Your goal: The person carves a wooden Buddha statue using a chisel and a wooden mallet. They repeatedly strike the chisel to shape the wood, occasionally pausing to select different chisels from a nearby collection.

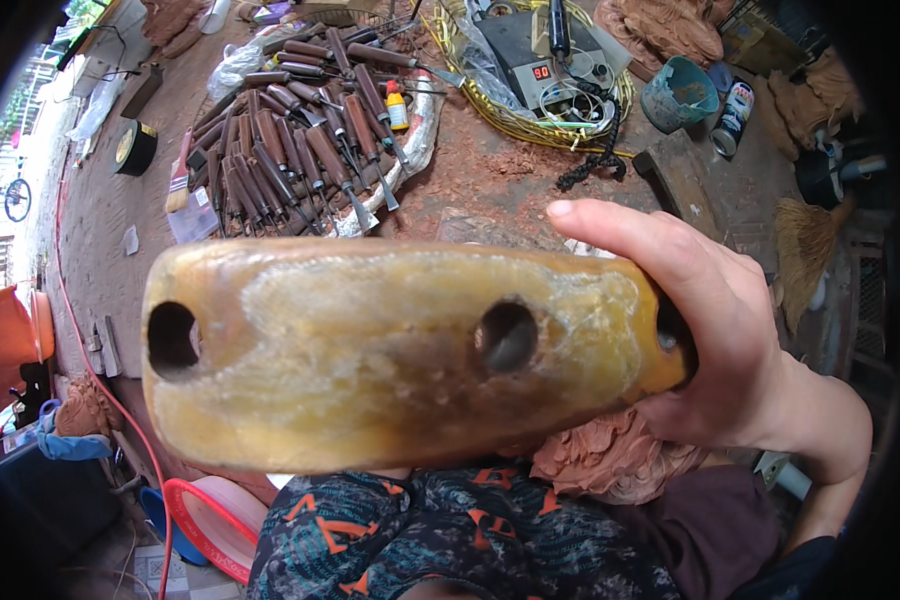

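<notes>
Close before my eyes is a thick yellow-brown block with rounded corners and a smooth, worn, shiny surface. Round dark holes show near its left end, right of its middle and at its right end. My right hand grips the right end, the thumb stretched along the far top edge; the other fingers are mostly hidden behind it. My left hand is not in view. Below the block, by my lap, a reddish carved wood piece is partly covered by the block and my hand.
Many wooden-handled chisels lie heaped at the far left, with a small yellow bottle. Beyond sit a control box amid yellow cable, a teal bucket and a spray can. A red-rimmed basin stands lower left.
</notes>
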`<state>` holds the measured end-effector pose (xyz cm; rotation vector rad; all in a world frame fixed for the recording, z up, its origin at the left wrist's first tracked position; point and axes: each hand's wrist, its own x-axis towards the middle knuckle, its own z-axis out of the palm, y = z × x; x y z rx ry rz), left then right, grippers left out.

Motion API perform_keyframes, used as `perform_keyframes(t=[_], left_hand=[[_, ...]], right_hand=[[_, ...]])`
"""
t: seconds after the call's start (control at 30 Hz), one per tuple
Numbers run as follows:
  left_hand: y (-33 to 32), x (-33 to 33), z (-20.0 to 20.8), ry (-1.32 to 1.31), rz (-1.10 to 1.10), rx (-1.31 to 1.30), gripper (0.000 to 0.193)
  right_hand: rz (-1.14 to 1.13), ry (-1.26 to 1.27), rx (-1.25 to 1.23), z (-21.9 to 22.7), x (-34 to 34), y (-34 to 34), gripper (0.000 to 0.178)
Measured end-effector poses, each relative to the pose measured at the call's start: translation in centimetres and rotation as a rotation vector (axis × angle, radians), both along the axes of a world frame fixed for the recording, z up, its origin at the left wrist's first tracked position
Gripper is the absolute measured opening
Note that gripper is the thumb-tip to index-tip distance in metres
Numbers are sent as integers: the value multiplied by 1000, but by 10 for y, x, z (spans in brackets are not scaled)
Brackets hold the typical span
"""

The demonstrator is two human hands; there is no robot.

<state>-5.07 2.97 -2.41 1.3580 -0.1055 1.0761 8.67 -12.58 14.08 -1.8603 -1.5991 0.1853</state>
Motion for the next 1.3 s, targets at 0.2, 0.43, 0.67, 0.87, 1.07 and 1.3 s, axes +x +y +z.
perform_keyframes(t=[0.2,0.43,0.67,0.87,1.07,1.3], left_hand=[[27,10,-33,-17,-150,-73,43],[36,5,-41,-78,-198,-91,41],[21,-7,27,81,-92,-8,58],[38,-21,58,28,-343,-586,101],[62,-39,48,-81,-388,-884,96],[62,-50,44,-111,-356,-949,90]], right_hand=[[-133,-328,-193,11,-9,8,63],[-97,-470,-152,9,-7,8,61],[-111,-551,-156,1,-10,4,51],[-91,-553,-143,5,-7,9,53],[-77,-470,-191,8,-10,12,57],[-59,-434,-202,7,-10,14,64]])
